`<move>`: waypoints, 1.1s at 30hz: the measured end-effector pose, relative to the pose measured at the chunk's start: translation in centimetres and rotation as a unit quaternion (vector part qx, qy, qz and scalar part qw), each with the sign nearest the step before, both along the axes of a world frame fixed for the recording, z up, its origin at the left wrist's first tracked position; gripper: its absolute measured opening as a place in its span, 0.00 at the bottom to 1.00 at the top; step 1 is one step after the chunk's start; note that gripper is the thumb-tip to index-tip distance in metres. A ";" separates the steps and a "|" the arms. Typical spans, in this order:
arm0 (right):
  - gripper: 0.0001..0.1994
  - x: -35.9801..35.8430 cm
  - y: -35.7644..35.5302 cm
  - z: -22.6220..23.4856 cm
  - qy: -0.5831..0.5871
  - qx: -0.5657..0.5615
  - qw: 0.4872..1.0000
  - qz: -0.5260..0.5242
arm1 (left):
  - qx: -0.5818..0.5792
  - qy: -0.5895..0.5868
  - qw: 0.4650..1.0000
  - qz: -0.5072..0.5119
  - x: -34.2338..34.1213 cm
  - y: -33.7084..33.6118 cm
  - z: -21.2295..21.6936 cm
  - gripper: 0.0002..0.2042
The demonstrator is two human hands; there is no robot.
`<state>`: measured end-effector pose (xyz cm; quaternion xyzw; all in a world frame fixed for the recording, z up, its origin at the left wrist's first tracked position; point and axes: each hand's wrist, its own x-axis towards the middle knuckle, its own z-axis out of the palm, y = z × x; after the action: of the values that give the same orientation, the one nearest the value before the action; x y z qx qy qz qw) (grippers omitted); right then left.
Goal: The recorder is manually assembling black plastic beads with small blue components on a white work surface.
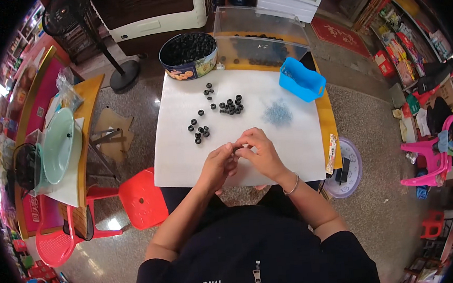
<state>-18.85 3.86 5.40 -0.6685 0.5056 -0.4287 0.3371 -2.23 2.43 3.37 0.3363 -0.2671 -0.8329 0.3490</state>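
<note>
Near the front of a white sheet (186,160) on the table, my left hand (219,164) and my right hand (258,151) meet, fingertips pinched together. Between them is a small dark piece, mostly covered by the fingers; it looks like the small black round parts (231,107) lying loose in clusters beyond my hands. More of these lie to the left, some near the sheet's middle. To the right spreads a patch of tiny pale-blue bits (277,114), too small to make out. A blue plastic basket (302,81) stands tilted behind that patch.
At the table's back, a round tub (192,70) is heaped with black parts, beside a clear plastic box (262,47) holding more. A red stool (143,199) stands left, near a side table with a green basin (61,146). A purple-rimmed basin (354,156) sits on the floor at right.
</note>
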 end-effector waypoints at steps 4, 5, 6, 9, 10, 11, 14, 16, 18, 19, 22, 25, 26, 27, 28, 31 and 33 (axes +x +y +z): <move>0.06 -2.5 -4.3 -0.3 -0.135 0.076 0.985 -0.075 | -0.066 -0.075 0.994 0.032 -0.1 -1.1 -0.7 0.18; 0.06 -3.2 -6.4 0.7 -0.121 0.054 0.986 -0.099 | -0.095 -0.107 0.989 0.047 0.2 -1.4 -1.5 0.17; 0.06 -3.9 -8.7 2.1 -0.109 0.032 0.986 -0.121 | -0.091 -0.081 0.991 0.051 0.8 -1.6 -2.2 0.16; 0.09 -7.3 -16.4 6.1 -0.095 -0.095 0.976 -0.170 | -0.158 -0.077 0.984 0.006 0.8 -1.2 -2.2 0.14; 0.10 -8.2 -18.3 7.7 -0.090 -0.123 0.970 -0.191 | -0.160 -0.072 0.984 -0.006 0.7 -1.1 -2.3 0.12; 0.11 -8.8 -19.9 8.6 -0.050 -0.166 0.956 -0.236 | -0.159 -0.072 0.985 -0.010 0.6 -1.1 -2.2 0.12; 0.12 -7.6 -20.2 8.9 -0.007 -0.238 0.938 -0.250 | -0.142 -0.061 0.988 -0.009 1.0 -1.2 -2.2 0.12; 0.11 -5.4 -17.0 8.0 0.005 -0.213 0.959 -0.187 | -0.114 -0.031 0.993 -0.005 1.3 -1.5 -2.5 0.12; 0.09 -2.4 -11.8 7.4 0.024 -0.168 0.978 -0.120 | -0.068 0.010 0.998 0.003 1.5 -1.7 -2.5 0.12; 0.08 -1.3 -9.3 7.3 -0.035 -0.130 0.988 -0.078 | -0.036 0.038 0.999 0.007 1.4 -2.0 -2.2 0.12; 0.09 0.9 -3.2 10.8 0.009 -0.196 0.981 0.003 | 0.008 0.090 0.996 0.014 1.6 -2.4 -2.2 0.13; 0.11 0.6 1.8 15.8 0.004 -0.238 0.962 0.132 | 0.010 0.099 0.995 0.014 1.9 -2.5 -2.3 0.13; 0.11 0.5 3.1 16.7 -0.023 -0.268 0.951 0.155 | 0.005 0.092 0.995 0.023 2.3 -2.3 -2.3 0.13; 0.13 0.9 4.2 17.9 -0.050 -0.303 0.939 0.157 | 0.003 0.096 0.995 0.016 2.0 -2.3 -2.2 0.13; 0.17 1.4 5.0 18.7 -0.087 -0.340 0.924 0.152 | 0.000 0.096 0.995 0.010 1.7 -2.5 -2.2 0.13; 0.32 4.0 5.4 19.6 -0.168 -0.409 0.891 0.105 | -0.007 0.090 0.996 0.019 1.7 -2.4 -2.4 0.13; 0.30 4.2 5.1 19.4 -0.160 -0.445 0.877 0.090 | -0.012 0.087 0.996 0.020 1.7 -2.5 -2.4 0.13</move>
<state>-14.69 8.99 24.83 -0.7126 0.1386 -0.6776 0.1175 -0.56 -0.09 1.02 0.2640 -0.2387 -0.8485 0.3918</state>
